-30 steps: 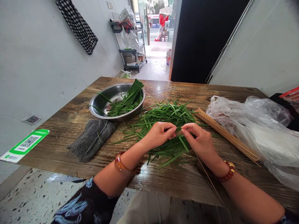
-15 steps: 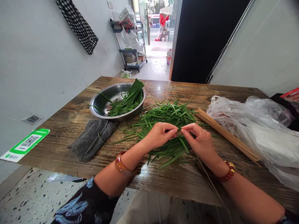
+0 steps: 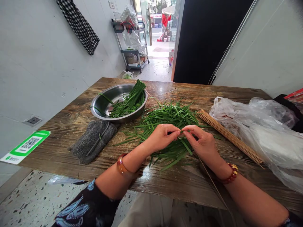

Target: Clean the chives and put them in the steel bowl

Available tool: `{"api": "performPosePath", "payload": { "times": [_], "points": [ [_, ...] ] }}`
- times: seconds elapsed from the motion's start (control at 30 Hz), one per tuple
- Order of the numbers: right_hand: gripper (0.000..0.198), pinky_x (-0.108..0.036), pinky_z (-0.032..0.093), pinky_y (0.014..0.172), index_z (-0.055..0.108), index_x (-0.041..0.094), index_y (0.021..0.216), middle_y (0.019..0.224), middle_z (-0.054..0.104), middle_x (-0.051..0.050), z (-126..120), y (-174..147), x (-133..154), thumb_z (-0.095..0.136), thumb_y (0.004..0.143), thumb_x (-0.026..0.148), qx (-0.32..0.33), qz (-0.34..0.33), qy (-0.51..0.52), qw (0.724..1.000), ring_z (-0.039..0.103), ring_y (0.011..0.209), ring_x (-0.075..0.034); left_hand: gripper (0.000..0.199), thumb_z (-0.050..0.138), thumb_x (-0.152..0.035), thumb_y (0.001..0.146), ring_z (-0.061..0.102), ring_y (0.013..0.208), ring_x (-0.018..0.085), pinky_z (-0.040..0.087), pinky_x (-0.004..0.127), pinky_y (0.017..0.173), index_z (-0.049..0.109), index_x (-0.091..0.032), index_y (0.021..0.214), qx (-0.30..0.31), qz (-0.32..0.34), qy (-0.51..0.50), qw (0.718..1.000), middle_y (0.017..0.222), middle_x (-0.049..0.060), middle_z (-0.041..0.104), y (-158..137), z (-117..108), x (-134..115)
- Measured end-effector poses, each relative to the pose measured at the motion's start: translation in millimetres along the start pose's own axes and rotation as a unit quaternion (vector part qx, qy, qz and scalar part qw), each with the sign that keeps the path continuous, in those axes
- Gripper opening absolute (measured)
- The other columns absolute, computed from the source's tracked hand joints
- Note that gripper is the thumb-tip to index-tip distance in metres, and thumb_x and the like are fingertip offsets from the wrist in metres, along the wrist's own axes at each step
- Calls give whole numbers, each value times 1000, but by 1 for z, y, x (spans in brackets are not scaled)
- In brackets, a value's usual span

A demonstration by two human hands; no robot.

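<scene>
Pinched between thumb and forefinger of my left hand (image 3: 163,137) is a green chive leaf (image 3: 181,131). My right hand (image 3: 201,142) meets it there, thumb and forefinger closed at the same spot. A thin bamboo skewer (image 3: 213,181) runs from under the right palm down toward my lap; its upper end is hidden by fingers and leaves. Beneath both hands spreads a loose pile of flat chives (image 3: 170,116). Behind my left hand, a steel bowl (image 3: 101,115) holds more chives, with one bundle leaning on its rim.
A bundle of bamboo skewers (image 3: 229,135) lies right of the pile, beside a clear plastic bag (image 3: 267,132). On the left are a dark grey mesh cloth (image 3: 93,142) and a green code card (image 3: 27,146). The wooden table's (image 3: 132,186) near edge is close to my lap.
My right fingertips have shifted slightly left, closer to my left fingertips at the chive leaf. Everything else stays in place.
</scene>
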State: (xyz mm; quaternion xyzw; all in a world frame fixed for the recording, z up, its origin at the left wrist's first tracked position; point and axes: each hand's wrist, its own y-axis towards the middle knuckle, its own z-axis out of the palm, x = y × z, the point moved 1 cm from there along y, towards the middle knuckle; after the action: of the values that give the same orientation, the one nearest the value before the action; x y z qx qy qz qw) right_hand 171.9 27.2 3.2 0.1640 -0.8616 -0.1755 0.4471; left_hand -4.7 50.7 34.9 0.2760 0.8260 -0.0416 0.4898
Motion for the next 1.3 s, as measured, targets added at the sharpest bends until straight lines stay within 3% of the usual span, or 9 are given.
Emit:
{"api": "performPosePath", "payload": {
  "times": [0.23, 0.37, 0.47, 0.8, 1.2, 1.3],
  "points": [
    [17, -24, 48, 65, 67, 24, 97, 85, 73, 0, -2, -1, 0, 53, 92, 33, -12, -40, -20, 999, 64, 68, -13, 32, 44, -30, 91, 54, 57, 9, 44, 20, 57, 68, -9, 93, 35, -78, -75, 993, 71, 4, 67, 1, -5, 4],
    [16, -24, 48, 67, 66, 24, 97, 89, 74, -1, -3, -2, 1, 53, 93, 30, -10, -54, -31, 998, 66, 71, -14, 32, 45, -33, 90, 53, 53, 8, 42, 19, 53, 65, -10, 81, 62, -99, -76, 990, 67, 4, 67, 1, -7, 5],
    [16, -24, 48, 68, 67, 23, 97, 90, 74, -1, -3, -2, 2, 53, 93, 30, -13, -57, -31, 998, 67, 74, -14, 34, 48, -36, 89, 50, 50, 8, 38, 19, 50, 64, -11, 73, 78, -104, -76, 989, 61, 3, 63, 1, -7, 6],
    [18, -26, 50, 68, 67, 24, 98, 88, 74, -2, -3, -2, 2, 52, 92, 32, -7, -37, -18, 999, 66, 72, -15, 35, 49, -37, 87, 43, 51, 8, 33, 19, 48, 71, -10, 82, 82, -99, -47, 991, 57, -1, 54, 1, -10, 2],
    [18, -26, 48, 69, 67, 24, 97, 89, 73, -2, -3, -1, -1, 53, 92, 32, -11, -25, -8, 1000, 66, 74, -15, 27, 56, -35, 82, 47, 58, 8, 37, 19, 53, 66, -11, 79, 77, -127, -133, 980, 65, 1, 57, 0, -11, 1],
    [18, -25, 45, 64, 67, 23, 99, 80, 70, 0, -3, -1, 1, 54, 91, 32, -13, -12, -12, 1000, 62, 67, -14, 23, 57, -32, 81, 46, 58, 8, 36, 20, 54, 64, -11, 77, 62, -119, -139, 981, 65, 0, 57, 0, -10, 1]
  ]
}}
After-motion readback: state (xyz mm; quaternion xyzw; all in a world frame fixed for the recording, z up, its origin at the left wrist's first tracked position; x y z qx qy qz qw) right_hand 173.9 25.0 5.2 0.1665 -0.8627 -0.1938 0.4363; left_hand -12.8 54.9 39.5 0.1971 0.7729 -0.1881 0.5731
